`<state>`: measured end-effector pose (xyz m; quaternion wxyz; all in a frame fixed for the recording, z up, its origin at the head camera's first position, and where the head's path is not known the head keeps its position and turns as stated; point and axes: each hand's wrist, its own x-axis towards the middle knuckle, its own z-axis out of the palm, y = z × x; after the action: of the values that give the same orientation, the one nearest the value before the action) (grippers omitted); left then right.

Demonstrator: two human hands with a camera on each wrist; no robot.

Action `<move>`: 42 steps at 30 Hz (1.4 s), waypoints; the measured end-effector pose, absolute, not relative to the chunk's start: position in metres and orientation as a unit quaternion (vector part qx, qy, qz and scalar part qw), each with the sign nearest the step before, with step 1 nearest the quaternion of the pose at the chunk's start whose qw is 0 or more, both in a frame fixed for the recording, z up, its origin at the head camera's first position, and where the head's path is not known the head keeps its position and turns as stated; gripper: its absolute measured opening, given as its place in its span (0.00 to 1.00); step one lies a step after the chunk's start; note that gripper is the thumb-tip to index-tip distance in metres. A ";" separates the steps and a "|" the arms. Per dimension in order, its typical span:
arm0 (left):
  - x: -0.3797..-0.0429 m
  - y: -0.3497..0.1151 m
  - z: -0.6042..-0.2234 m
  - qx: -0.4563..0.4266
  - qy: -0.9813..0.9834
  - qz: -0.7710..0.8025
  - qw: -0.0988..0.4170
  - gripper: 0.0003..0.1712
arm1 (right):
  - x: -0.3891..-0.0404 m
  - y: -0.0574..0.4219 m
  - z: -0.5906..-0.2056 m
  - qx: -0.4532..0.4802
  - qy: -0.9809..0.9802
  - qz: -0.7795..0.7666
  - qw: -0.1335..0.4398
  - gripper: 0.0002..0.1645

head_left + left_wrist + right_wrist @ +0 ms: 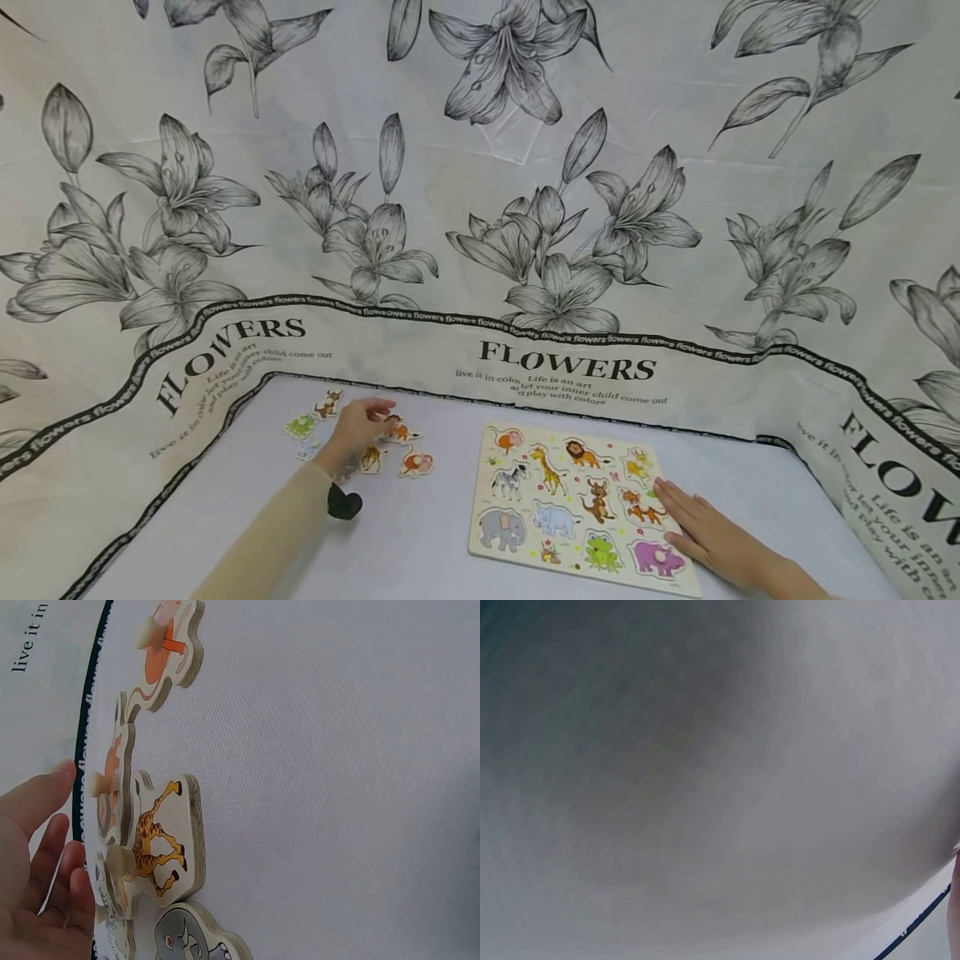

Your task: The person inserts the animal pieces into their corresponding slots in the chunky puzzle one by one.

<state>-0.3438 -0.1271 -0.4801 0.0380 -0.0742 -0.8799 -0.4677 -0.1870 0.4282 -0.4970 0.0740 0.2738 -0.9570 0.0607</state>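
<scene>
Hovering by the animal pieces (371,461), the left hand (360,431) holds nothing, fingers relaxed.
They crowd left of the board (573,493), so grabbing might nudge neighbours; the right hand's (708,535) straight fingers touch its edge.

On the printed cloth (405,354) beyond the far edge of the worktop (405,542), bold capitals (567,360) read "FLOWERS"; smaller lines (558,388) below say "live it in color" and "Life is an art let your inner child come out and play with colors", broken by a fold. The wording repeats by the far left corner; beyond the right edge, "FLOW" is cut off. An upper black band (420,317) repeats "flowers", as does the lower black band (90,697) bordering the worktop.
</scene>
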 end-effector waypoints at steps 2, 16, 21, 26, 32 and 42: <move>-0.346 -0.128 -0.482 -0.075 -0.885 -0.460 0.028 0.20 | -0.187 0.428 -0.497 0.278 -0.956 0.062 0.074 0.37; -0.353 -0.121 -0.487 -0.058 -0.887 -0.458 -0.005 0.19 | -0.187 0.429 -0.501 0.287 -0.952 0.059 0.092 0.37; -0.354 -0.119 -0.485 -0.061 -0.889 -0.453 -0.009 0.18 | -0.187 0.430 -0.500 0.285 -0.953 0.062 0.084 0.37; -0.355 -0.118 -0.485 -0.062 -0.893 -0.445 -0.013 0.17 | -0.186 0.429 -0.499 0.284 -0.953 0.062 0.084 0.37; -0.354 -0.117 -0.483 -0.059 -0.896 -0.439 -0.019 0.16 | -0.186 0.429 -0.498 0.282 -0.954 0.059 0.081 0.37; -0.348 -0.119 -0.480 -0.056 -0.901 -0.429 -0.020 0.13 | -0.186 0.428 -0.499 0.282 -0.954 0.058 0.085 0.37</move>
<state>-0.3482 -0.1188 -0.4803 -0.0205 -0.0558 -0.9011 -0.4295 -0.1863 0.4281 -0.4991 0.0854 0.2823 -0.9538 0.0581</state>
